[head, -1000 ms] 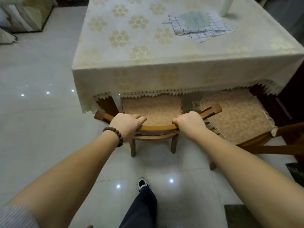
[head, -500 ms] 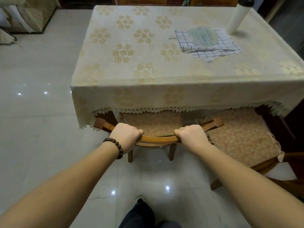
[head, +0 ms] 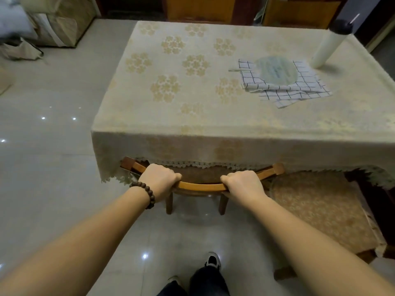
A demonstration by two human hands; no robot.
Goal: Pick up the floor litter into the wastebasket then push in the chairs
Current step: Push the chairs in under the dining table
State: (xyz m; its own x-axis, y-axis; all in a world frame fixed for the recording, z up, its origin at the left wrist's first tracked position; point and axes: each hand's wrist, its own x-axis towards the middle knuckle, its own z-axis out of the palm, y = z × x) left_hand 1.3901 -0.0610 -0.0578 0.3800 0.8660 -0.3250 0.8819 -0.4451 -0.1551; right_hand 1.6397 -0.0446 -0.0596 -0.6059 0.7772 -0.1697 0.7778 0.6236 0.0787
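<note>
A wooden chair (head: 202,186) with a curved top rail stands at the near edge of the table (head: 192,137), which is draped in a cream flowered cloth. Its seat is almost fully hidden under the lace hem; only the rail and two rear legs show. My left hand (head: 159,180), with a bead bracelet on the wrist, grips the rail's left part. My right hand (head: 243,183) grips its right part. A second chair (head: 320,212) with a patterned seat cushion stands to the right, pulled out from the table. No wastebasket or litter is in view.
On the table lie a checked cloth (head: 297,94) with a round fan on it and a tall white bottle (head: 329,44). Bags and boxes (head: 53,24) sit at the far left on the glossy tiled floor. My shoe (head: 212,260) is below the chair.
The chair has slid forward under the table, so its seat cushion went from plainly visible to almost hidden by the cloth. Both hands stayed on the rail and I stepped closer.
</note>
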